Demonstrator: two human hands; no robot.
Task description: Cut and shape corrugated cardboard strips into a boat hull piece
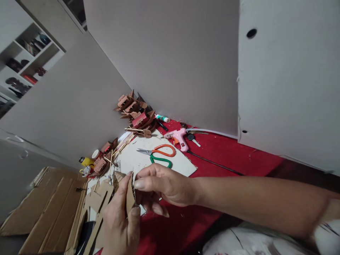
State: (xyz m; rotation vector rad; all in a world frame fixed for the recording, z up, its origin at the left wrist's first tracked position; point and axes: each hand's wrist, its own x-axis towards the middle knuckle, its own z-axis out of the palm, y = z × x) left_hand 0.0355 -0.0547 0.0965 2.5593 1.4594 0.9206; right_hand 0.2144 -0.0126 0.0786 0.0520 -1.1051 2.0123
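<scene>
Left hand point(119, 216) pinched the cardboard piece point(130, 199), between both hands; right-hand point(163, 186) fingertips at its 3 o'clock edge, grip unclear. Likely light, stiffish, crushable; flat faces seemed the best hold. Scissors point(151, 154) lay at 1 o'clock.

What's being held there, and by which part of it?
A folded-looking cardboard piece: the left hand grips it, thumb at its lower end; the right hand is at its corrugated edge.
</scene>
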